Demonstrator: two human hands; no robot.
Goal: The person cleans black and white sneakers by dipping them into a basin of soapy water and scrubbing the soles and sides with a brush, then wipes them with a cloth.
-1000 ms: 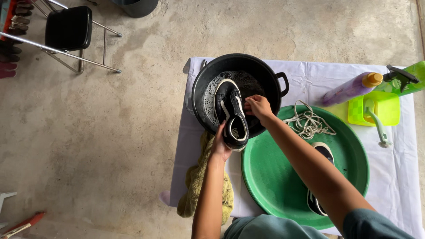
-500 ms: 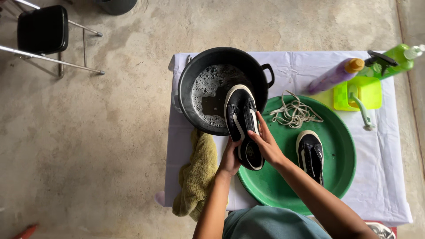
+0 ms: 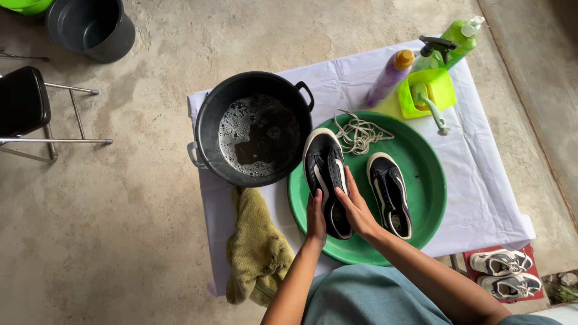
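I have both hands on a black shoe (image 3: 326,174) with a white sole edge and a pale side stripe; the left hand (image 3: 315,218) is wrapped along its heel on the basin side, and the right hand (image 3: 356,209) cups the other side of the heel, fingers laid over the opening, so both are closed around it in a steady grip. The shoe points away from me, toe toward the black basin (image 3: 208,129) of sudsy water, and it sits over the near left part of the green tray (image 3: 430,198); whether the sole touches the tray or hangs just above it I cannot tell. By my reading the step in hand is setting this wet shoe down beside its mate (image 3: 389,192), which lies flat in the tray just to the right, apart from my fingers. The next move calls for keeping the toe level and clear of the tangled white laces (image 3: 359,132) lying just beyond the toe. A yellow-green towel (image 3: 256,244) hangs off the white cloth near my left forearm, and the bottles (image 3: 421,60) and green brush (image 3: 430,102) stand well beyond the tray.
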